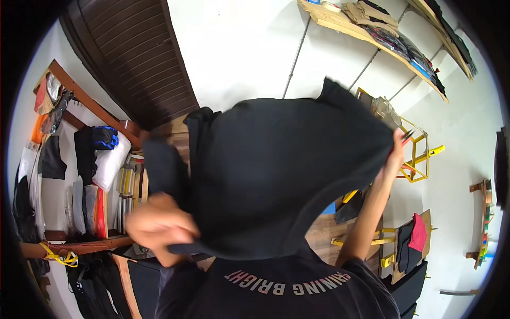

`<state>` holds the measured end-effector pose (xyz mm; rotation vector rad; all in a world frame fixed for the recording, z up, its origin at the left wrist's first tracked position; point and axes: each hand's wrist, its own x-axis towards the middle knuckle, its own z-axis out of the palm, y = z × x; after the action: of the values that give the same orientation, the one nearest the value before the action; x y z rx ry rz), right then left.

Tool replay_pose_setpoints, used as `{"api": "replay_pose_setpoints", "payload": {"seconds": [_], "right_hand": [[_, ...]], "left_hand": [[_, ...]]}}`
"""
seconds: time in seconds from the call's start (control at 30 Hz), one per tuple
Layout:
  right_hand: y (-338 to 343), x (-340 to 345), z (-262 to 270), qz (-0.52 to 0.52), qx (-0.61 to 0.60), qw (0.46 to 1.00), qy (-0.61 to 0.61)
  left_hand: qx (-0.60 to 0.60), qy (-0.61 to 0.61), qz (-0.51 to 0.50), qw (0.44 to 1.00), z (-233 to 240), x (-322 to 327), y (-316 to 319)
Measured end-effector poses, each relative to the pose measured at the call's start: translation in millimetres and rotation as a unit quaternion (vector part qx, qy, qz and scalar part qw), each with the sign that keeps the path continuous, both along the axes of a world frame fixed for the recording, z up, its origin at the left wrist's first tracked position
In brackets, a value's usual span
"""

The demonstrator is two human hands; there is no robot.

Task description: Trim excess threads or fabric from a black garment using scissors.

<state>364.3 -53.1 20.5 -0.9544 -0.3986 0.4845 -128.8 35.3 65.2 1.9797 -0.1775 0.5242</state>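
Observation:
A black cloth garment (279, 171), shaped like a T-shirt, is held up and spread in front of my chest. My right hand (395, 153) grips its edge on the right, with a small red-handled tool (407, 136) with pointed dark tips also in that hand; its exact kind is hard to tell. On the left, my left hand (161, 223) is blurred and closed around the garment's lower corner. A short sleeve-like piece stands out at the garment's top right, and a loose dark flap hangs above my left hand.
Wooden shelves (374, 40) with folded clothes hang on the back wall, beside a dark slatted door (131, 56). Left stands a brown rack (79, 243) with a yellow measuring tape (63, 255), bags and rolls. Right are a yellow metal frame (418, 159) and a board (428, 223) with red and black cloth.

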Motion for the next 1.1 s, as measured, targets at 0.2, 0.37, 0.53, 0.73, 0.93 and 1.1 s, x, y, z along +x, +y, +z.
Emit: {"api": "replay_pose_setpoints", "payload": {"seconds": [0.2,0.37,0.53,0.73,0.93,1.1], "right_hand": [[6,37,-155,-0.05,-0.149,0.987,0.041],[32,42,-204,-0.097,-0.247,0.964,-0.009],[53,-11,-158,-0.05,-0.246,0.967,-0.048],[72,-30,-125,-0.054,-0.187,0.974,-0.111],[66,-19,-152,-0.054,-0.18,0.975,-0.118],[75,-3,-122,-0.073,-0.211,0.97,-0.092]], "left_hand": [[-0.319,0.171,-0.083,0.929,-144,147,-46],[-0.253,0.228,-0.039,0.939,-242,256,-66],[-0.439,0.248,-0.114,0.856,-259,256,-84],[-0.358,0.229,0.106,0.899,-307,226,-22],[0.11,0.422,0.599,0.672,-370,155,13],[0.084,0.5,0.606,0.612,-367,90,-5]]}}
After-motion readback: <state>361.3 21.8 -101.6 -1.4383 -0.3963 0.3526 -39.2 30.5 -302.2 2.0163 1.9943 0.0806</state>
